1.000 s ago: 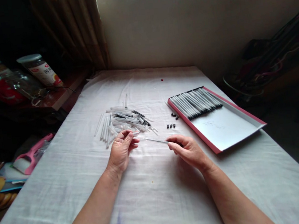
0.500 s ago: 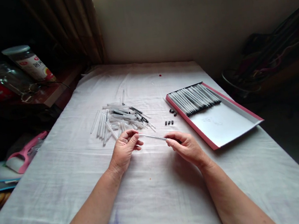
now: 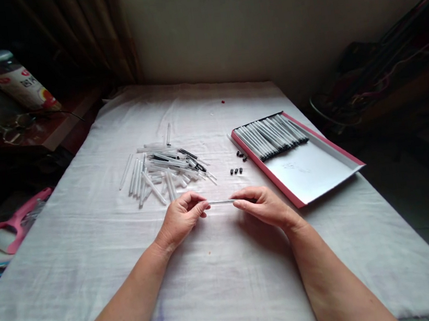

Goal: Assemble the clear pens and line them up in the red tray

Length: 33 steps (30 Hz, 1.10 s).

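Note:
My left hand (image 3: 186,214) and my right hand (image 3: 266,206) pinch opposite ends of a slim clear pen barrel (image 3: 220,202), held level above the cloth. Only its middle shows between the fingertips; both ends are hidden. Behind my left hand lies a loose heap of clear pen barrels (image 3: 155,187) mixed with black pen parts (image 3: 189,153). Several small black plugs (image 3: 236,171) lie beyond the gap between my hands. To the right of them, a shallow pink-edged box (image 3: 300,181) holds a row of pens (image 3: 270,137) with black lower ends.
A white cloth (image 3: 224,291) covers the table. Near the far edge is a tiny red piece (image 3: 223,102). At left, a labelled jar (image 3: 20,83) and glasses (image 3: 16,131) sit on a wooden surface, with a pink-handled object (image 3: 21,223) below.
My hands have come closer together, so less of the barrel shows between them, and it now lies more level. The whole view has shifted slightly.

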Available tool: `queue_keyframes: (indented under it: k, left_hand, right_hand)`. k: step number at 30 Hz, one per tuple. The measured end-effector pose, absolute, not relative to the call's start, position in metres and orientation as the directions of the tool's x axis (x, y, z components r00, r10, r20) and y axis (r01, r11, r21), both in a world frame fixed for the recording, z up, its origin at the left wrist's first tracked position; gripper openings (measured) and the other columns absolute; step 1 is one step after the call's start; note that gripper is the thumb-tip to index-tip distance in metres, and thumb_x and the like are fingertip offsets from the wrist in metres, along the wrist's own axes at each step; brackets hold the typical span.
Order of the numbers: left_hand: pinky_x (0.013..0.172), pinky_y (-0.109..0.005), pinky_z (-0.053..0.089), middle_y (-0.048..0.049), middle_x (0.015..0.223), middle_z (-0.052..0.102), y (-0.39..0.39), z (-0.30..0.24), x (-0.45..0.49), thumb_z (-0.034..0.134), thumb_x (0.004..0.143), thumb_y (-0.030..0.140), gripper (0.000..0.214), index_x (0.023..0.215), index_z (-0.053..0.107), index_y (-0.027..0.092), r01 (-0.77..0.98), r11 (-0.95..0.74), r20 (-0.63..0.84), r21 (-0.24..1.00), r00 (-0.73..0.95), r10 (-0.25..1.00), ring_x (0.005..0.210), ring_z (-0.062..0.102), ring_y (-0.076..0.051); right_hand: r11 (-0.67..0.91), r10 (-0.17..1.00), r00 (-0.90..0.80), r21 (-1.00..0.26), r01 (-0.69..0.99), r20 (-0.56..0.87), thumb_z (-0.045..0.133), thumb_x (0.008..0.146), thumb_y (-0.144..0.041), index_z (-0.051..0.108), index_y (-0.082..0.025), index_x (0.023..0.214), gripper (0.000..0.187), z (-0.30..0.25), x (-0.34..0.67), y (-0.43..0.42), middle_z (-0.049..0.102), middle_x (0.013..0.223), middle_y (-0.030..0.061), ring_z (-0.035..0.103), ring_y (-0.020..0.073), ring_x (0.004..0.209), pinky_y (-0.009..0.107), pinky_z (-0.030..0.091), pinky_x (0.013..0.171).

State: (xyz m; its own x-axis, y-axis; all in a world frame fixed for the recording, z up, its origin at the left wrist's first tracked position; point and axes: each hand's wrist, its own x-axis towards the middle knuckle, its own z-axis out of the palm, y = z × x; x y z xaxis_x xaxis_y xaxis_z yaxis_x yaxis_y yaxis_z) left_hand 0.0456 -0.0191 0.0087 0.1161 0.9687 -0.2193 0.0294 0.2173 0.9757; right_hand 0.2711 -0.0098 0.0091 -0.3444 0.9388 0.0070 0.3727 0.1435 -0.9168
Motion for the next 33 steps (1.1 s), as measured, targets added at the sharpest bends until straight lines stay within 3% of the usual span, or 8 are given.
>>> queue_keyframes:
  k: [18,26,30,33]
  left_hand:
    - [0.043,-0.018,0.041,-0.0029,0.068,0.068,-0.018,0.007,0.044,0.073,0.066,0.042,0.031,0.074,0.061,0.015,0.071,0.293,-0.3,0.953,0.126,0.945,0.055,0.06,-0.012]
    - [0.045,-0.02,0.042,-0.003,0.067,0.067,-0.017,0.005,0.044,0.076,0.063,0.046,0.036,0.074,0.061,0.015,0.04,0.253,-0.256,0.967,0.11,0.96,0.056,0.061,-0.013]
    - [0.046,-0.02,0.044,-0.0019,0.068,0.065,-0.015,0.005,0.044,0.074,0.065,0.051,0.043,0.084,0.06,0.015,0.004,0.237,-0.236,0.971,0.092,0.967,0.06,0.063,-0.014]
    - [0.045,-0.02,0.045,-0.0027,0.073,0.066,-0.013,0.007,0.041,0.07,0.068,0.057,0.06,0.109,0.057,0.016,-0.015,0.227,-0.224,0.974,0.095,0.97,0.062,0.064,-0.015]
  right_hand:
    - [0.207,0.918,-0.393,-0.908,0.363,0.052,0.062,0.082,-0.029,0.075,-0.018,0.087,0.017,0.005,0.267,-0.007,0.074,0.083,0.0066,0.066,0.0179,0.075,0.029,0.051,0.071]
    - [0.191,0.935,-0.35,-0.907,0.375,0.053,0.062,0.081,-0.03,0.075,-0.017,0.087,0.019,0.001,0.262,-0.007,0.075,0.085,0.0077,0.068,0.0195,0.078,0.032,0.053,0.075]
    - [0.213,0.946,-0.313,-0.887,0.41,0.082,0.059,0.082,-0.027,0.075,-0.019,0.088,0.018,0.004,0.256,-0.011,0.076,0.088,0.0072,0.069,0.02,0.08,0.032,0.053,0.076]
    - [0.287,0.943,-0.287,-0.849,0.444,0.168,0.057,0.084,-0.025,0.075,-0.02,0.091,0.019,0.013,0.261,-0.01,0.075,0.09,0.0072,0.069,0.0199,0.082,0.032,0.054,0.077]
